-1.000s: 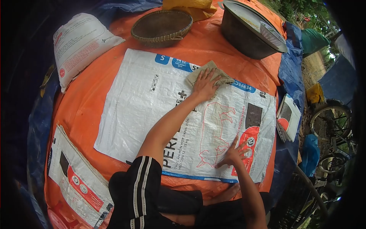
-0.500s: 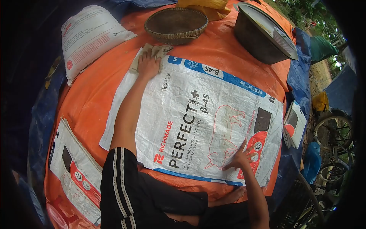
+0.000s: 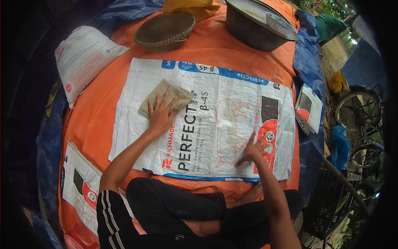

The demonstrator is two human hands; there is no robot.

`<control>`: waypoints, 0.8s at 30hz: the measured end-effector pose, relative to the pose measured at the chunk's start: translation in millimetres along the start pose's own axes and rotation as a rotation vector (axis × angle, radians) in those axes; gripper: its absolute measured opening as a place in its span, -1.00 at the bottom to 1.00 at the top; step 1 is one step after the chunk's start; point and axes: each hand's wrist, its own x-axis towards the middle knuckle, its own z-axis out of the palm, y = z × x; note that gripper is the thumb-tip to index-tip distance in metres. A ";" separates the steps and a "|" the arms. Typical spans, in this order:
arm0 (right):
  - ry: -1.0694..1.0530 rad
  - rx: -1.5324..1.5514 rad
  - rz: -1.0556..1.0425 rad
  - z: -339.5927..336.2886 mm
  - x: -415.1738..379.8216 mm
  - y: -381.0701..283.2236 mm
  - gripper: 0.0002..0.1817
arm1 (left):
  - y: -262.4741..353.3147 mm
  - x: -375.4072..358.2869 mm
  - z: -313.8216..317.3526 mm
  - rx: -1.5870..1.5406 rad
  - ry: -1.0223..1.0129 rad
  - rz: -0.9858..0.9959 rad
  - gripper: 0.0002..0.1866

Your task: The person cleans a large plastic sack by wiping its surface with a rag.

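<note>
A large white feed sack (image 3: 199, 137) printed with a pig outline and "PERFECT" lies flat before me. My left hand (image 3: 161, 116) holds a folded beige cloth (image 3: 159, 93) pressed against the sack's upper left part, its fingers spread over the cloth. The underside of the cloth is hidden. On the lower right of the sack, near the pig print, rests my right hand (image 3: 253, 151), open with fingers apart and holding nothing.
An orange tarp (image 3: 95, 124) spreads under everything. Around the sack are a full white bag (image 3: 89, 62), a woven basket (image 3: 163, 33), a dark basin (image 3: 253, 29) with a lid-like tray on top, folded sacks (image 3: 309, 110) at right and another sack (image 3: 81, 186) at lower left.
My left hand has slid the cloth from the sack's top left edge down and inward, onto the printed area. My right hand stays at the same spot on the sack. The view has shifted slightly.
</note>
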 end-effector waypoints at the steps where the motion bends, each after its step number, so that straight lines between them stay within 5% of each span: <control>1: 0.006 0.000 -0.011 -1.5 -0.6 -0.4 0.97 | 4.7 -11.8 0.3 -0.002 -0.003 0.010 -0.46; 16: 0.259 0.082 -0.284 19.6 15.9 29.6 0.95 | 8.7 -41.1 24.0 0.103 0.238 -0.037 -0.50; 19: 0.410 0.132 -0.447 22.9 10.2 44.1 0.78 | 20.9 -42.9 24.1 0.076 0.178 -0.060 -0.50; 21: 0.639 0.238 -0.678 51.1 9.5 66.6 0.43 | 50.1 -48.9 17.0 -0.010 -0.014 0.126 -0.46; 24: 0.802 0.367 -0.868 91.1 5.4 100.1 0.26 | 111.1 -69.0 -13.2 -0.063 -0.110 0.633 -0.37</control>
